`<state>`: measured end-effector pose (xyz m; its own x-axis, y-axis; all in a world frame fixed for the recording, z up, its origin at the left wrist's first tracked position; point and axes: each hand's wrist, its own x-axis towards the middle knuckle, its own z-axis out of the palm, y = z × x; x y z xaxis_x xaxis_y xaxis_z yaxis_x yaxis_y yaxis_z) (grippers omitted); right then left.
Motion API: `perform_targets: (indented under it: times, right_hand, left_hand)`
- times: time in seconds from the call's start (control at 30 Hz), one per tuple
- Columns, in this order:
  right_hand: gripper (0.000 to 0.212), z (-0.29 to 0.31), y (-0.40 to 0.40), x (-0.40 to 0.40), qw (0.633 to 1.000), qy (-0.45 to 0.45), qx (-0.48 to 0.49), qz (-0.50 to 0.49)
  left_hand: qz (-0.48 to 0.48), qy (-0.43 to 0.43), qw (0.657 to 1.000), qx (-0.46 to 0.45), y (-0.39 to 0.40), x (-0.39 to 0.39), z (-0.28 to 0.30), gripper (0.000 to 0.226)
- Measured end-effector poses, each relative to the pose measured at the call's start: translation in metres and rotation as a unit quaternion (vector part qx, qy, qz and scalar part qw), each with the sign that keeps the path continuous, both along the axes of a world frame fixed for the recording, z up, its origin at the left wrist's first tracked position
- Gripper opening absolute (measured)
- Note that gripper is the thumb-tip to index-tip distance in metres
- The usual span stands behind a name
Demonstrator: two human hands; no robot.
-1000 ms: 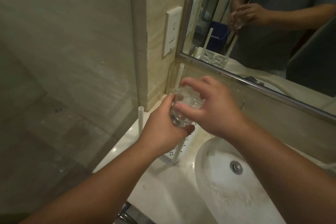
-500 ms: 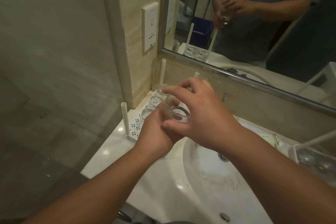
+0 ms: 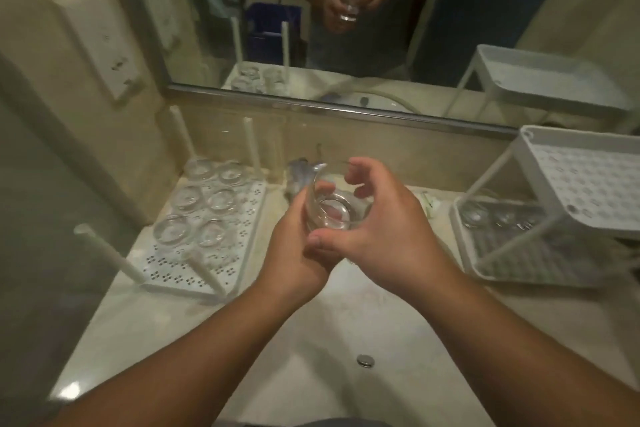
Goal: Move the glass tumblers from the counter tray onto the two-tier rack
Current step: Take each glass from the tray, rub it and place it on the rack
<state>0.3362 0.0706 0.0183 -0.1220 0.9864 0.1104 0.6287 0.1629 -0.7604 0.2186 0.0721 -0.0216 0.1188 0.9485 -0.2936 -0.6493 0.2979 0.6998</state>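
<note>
Bathroom counter [image 3: 166, 315]: I count six tumblers [image 3: 194, 198] left on tray [image 3: 180, 279], few on rack [image 3: 540, 267]. Left hand [image 3: 294, 253] grips one glass [image 3: 332, 211], right hand [image 3: 377, 229] cups it.

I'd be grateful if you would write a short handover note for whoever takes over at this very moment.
Left hand grips a glass tumbler over the sink; right hand cups it, fingers curled around it.
Six tumblers sit upside down on the counter tray at left.
The two-tier rack at right has a few tumblers on its lower tier; its top tier looks bare.
Left: place the held tumbler on the rack, then move the six.
</note>
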Motion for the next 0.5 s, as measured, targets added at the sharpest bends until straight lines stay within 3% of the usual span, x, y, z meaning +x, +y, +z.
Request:
perform_targets:
  times: [0.13,0.2,0.3,0.5]
  right_hand:
    - [0.096,-0.012,-0.008,0.054,0.998,0.011,-0.008,-0.058]
    - [0.094,-0.019,-0.012,0.080,0.996,0.010,-0.009,-0.087]
    - [0.092,-0.032,-0.020,0.119,0.992,0.013,-0.020,-0.126]
    - [0.091,-0.062,-0.038,0.192,0.981,-0.001,-0.042,-0.190]
  left_hand:
    - [-0.077,0.020,0.997,-0.002,0.000,0.053,-0.010,0.025]
    - [-0.120,0.102,0.985,0.068,-0.002,0.076,-0.021,0.032]
    - [-0.178,0.343,0.903,0.187,-0.003,0.109,-0.036,0.057]
    - [-0.265,0.454,0.824,0.212,0.000,0.175,-0.064,0.072]
